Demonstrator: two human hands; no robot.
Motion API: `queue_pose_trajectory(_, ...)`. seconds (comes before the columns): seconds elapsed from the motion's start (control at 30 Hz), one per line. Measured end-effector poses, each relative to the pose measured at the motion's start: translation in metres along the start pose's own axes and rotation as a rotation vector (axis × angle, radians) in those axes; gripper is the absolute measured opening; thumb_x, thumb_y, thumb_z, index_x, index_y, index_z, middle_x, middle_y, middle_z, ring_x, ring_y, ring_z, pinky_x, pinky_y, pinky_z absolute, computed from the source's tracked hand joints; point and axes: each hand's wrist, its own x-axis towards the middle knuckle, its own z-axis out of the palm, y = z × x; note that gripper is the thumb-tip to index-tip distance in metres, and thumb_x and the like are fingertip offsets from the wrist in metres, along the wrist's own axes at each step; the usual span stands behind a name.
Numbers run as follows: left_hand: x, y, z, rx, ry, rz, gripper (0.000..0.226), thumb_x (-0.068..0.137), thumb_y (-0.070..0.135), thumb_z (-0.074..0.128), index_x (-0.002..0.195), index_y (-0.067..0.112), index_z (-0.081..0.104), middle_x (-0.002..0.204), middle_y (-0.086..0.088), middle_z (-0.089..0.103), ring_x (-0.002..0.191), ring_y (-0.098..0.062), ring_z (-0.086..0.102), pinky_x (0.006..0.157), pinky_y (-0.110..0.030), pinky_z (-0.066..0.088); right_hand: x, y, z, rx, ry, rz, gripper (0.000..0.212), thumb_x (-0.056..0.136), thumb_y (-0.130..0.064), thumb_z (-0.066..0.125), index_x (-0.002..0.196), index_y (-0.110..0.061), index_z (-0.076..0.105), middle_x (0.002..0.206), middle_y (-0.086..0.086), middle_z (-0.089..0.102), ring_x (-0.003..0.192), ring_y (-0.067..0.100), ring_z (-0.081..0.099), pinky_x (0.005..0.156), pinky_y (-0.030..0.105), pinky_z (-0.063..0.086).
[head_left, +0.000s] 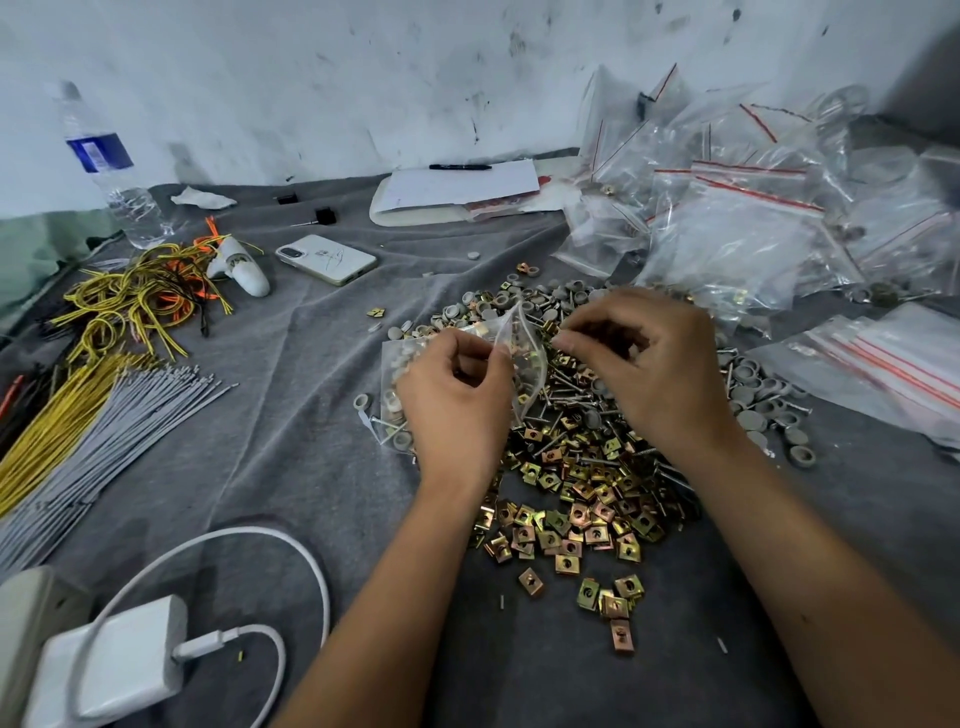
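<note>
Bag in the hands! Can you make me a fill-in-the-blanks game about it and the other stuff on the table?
The left hand holds the bag and the right hand pinches a clip above a ____ cloth.
The bottle has a ____ label.
The pen lies on white ____.
Missing words: grey, blue, paper.

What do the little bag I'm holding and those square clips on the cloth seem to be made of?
The small bag looks like thin, glossy clear plastic film: its contents show through and it creases. The square clips are probably stamped sheet metal with iridescent plating: they glint gold, pink and green.
</note>
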Motion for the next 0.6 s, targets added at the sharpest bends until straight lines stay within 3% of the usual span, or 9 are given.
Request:
queue_pose_trajectory(0.1,0.0,-0.001,0.001,0.016,-0.019,0.013,0.021,0.093,0.016,0.075,0.076,0.025,0.065,0.059,0.009,0.065,0.05,-0.008,0.062,0.047,-0.021,0.047,-0.003,-0.006,0.009,-0.027,-0.088,-0.14,0.016,0.084,-0.02,0.084,0.097,-0.013,0.08,0.092,-0.006,0.07,0.086,-0.002,0.063,0.079,0.011,0.048)
queue_pose_trajectory(0.2,0.001,-0.003,0.001,-0.001,-0.014,0.01,0.023,0.093,0.015,0.074,0.076,0.026,0.065,0.059,0.012,0.065,0.049,-0.004,0.06,0.046,-0.017,0.045,-0.004,-0.005,0.014,-0.071,-0.162,-0.142,0.022,0.082,-0.013,0.086,0.103,-0.012,0.08,0.097,-0.004,0.07,0.086,0.004,0.064,0.08,0.013,0.048)
queue_pose_trajectory(0.37,0.0,-0.001,0.001,-0.014,-0.011,0.011,0.023,0.094,0.013,0.074,0.076,0.024,0.065,0.058,0.013,0.064,0.047,0.0,0.057,0.045,-0.013,0.042,-0.003,-0.003,0.01,-0.047,-0.076,-0.094,0.024,0.085,-0.016,0.083,0.108,-0.013,0.078,0.098,-0.006,0.074,0.084,0.0,0.067,0.076,0.011,0.051)
queue_pose_trajectory(0.5,-0.001,0.001,0.0,-0.028,0.008,0.015,0.021,0.094,0.011,0.073,0.076,0.019,0.066,0.052,0.017,0.06,0.044,0.002,0.054,0.044,-0.009,0.037,-0.002,0.001,0.001,-0.041,0.016,-0.007,0.017,0.092,-0.023,0.075,0.107,-0.016,0.077,0.096,-0.01,0.074,0.081,-0.003,0.069,0.072,0.02,0.059)
queue_pose_trajectory(0.6,-0.001,0.001,0.0,-0.029,0.013,0.009,0.021,0.093,0.011,0.073,0.075,0.018,0.065,0.05,0.016,0.057,0.043,0.001,0.052,0.044,-0.01,0.036,0.002,0.014,-0.008,-0.137,-0.099,0.065,0.018,0.093,-0.031,0.073,0.102,-0.017,0.079,0.091,-0.005,0.074,0.077,0.01,0.067,0.074,0.041,0.059)
